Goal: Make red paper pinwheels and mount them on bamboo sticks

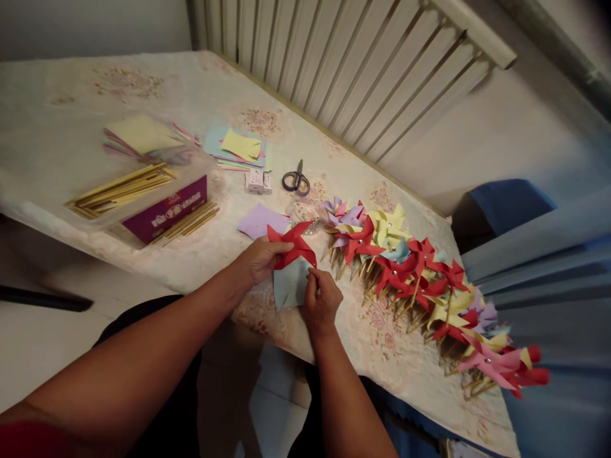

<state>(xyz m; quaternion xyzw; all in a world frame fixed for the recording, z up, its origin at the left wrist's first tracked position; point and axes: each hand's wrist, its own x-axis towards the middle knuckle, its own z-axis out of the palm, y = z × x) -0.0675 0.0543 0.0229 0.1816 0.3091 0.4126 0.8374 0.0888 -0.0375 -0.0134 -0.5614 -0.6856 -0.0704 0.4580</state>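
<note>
My left hand (263,259) pinches a red paper pinwheel (292,245) by its left side, thumb on top. Just below the pinwheel's lower right tip, my right hand (323,296) is closed with fingers pressed together; what it grips, if anything, is too small to make out. Beneath both hands lies a light blue paper sheet (289,286) near the table's front edge. Lilac paper (262,221) rests just behind my left hand. A clear dish of small shiny pieces (310,222) sits beyond the red pinwheel.
Finished pinwheels on sticks (396,273) line the right side. Scissors (296,180), small boxes (258,182) and stacked coloured paper (238,147) lie farther back. At left stands a clear plastic box (191,168) with wooden sticks (124,187). A radiator (334,70) borders the flowered tablecloth (191,83).
</note>
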